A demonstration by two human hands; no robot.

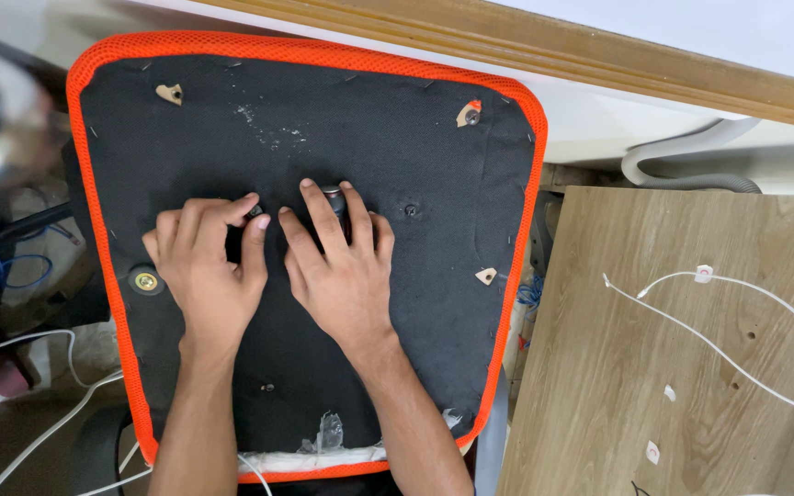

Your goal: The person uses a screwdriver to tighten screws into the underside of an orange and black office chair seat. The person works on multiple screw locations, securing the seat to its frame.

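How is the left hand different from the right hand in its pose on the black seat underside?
The left hand has curled fingers, bent in at the knuckles; the right hand has longer, straighter fingers. The left hand's fingertips touch a small dark part; the right hand covers a round dark knob. Both rest palm down on the black seat underside, side by side.

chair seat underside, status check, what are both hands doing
Left hand flat on black seat underside, fingers curled by a small fitting. Right hand covers a dark knob. Nothing blocking.
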